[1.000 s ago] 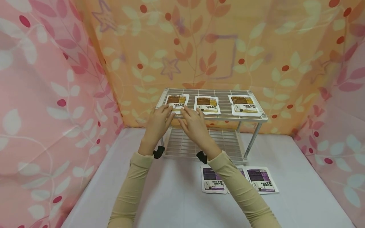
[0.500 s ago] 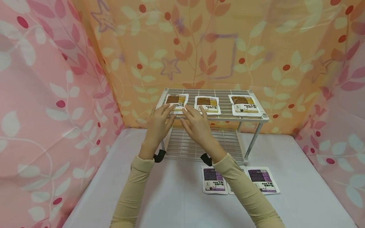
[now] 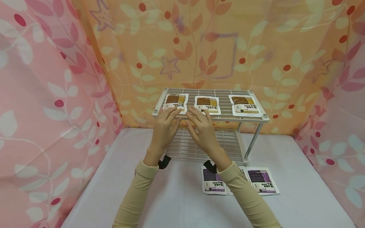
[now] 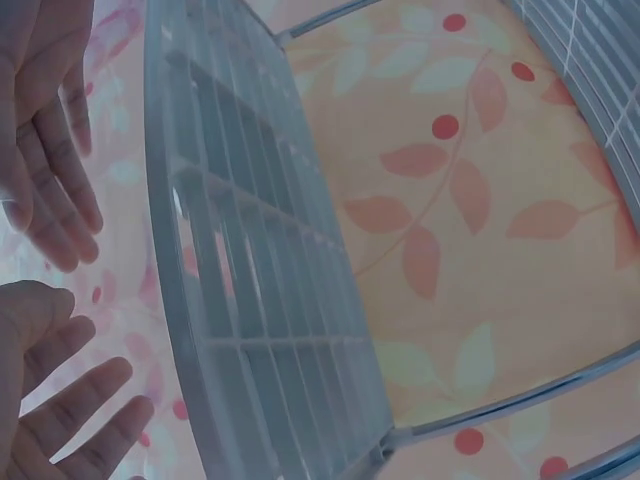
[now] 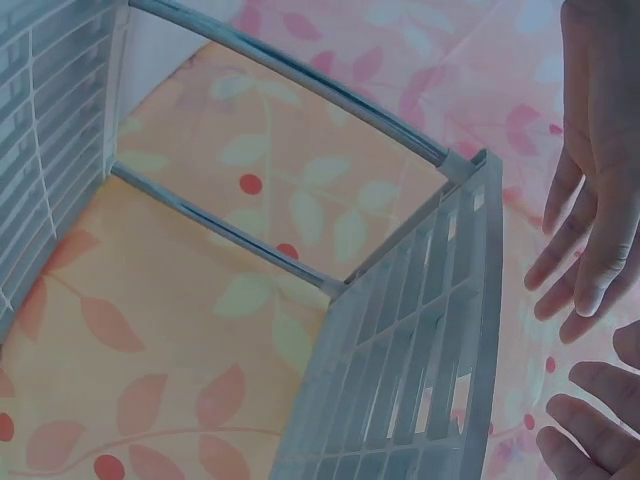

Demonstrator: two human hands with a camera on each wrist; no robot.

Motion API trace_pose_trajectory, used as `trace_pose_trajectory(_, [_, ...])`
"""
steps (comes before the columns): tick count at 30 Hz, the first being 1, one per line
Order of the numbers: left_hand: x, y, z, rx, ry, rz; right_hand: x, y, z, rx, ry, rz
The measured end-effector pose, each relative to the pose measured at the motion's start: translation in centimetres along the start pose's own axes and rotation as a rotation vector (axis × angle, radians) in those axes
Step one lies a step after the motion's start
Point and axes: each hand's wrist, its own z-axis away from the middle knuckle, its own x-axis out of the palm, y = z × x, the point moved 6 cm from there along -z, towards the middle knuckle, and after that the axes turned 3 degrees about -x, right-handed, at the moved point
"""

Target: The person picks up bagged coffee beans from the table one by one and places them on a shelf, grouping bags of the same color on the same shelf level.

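Left hand [image 3: 163, 129] & right hand [image 3: 203, 130] both hover at the front edge of the wire rack's [image 3: 258, 117] top shelf, fingers straight and spread, holding nothing. Wrist views show the fingers just off the shelf rim, not gripping it. Left fingertips are near or at the front edge of the left brown pouch [image 3: 175, 102]; can't tell if touching. Right fingertips sit just in front of the middle brown pouch [image 3: 207, 104]. A third brown pouch [image 3: 245, 105] lies at the shelf's right end, well apart from both hands.

Pouches look flat, light, floppy, w/ slick film; prob. best pinched at a sealed edge, since they'd sag if lifted by one corner.

Lower shelf is bare wire. Purple pouches [image 3: 261, 180] lie on the counter [image 3: 171, 196] in front of the rack, by the right sleeve. Curtain walls close in the back & sides; open room is toward the person.
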Motion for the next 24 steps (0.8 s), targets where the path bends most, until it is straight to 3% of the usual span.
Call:
trace_pose_trajectory(9, [1.1,1.2,1.7,0.04,-0.01,0.041,-0.6,0.4,1.9,0.023,0.06,-0.065])
trace_pose_trajectory(18, [2.1,1.9,3.7,0.081,0.032,0.111,-0.5,1.3,4.9,0.038,0.018,-0.059])
trace_pose_trajectory(24, [3.0,2.1,5.1,0.07,0.01,0.112,-0.5,2.2,6.7,0.042,0.036,-0.067])
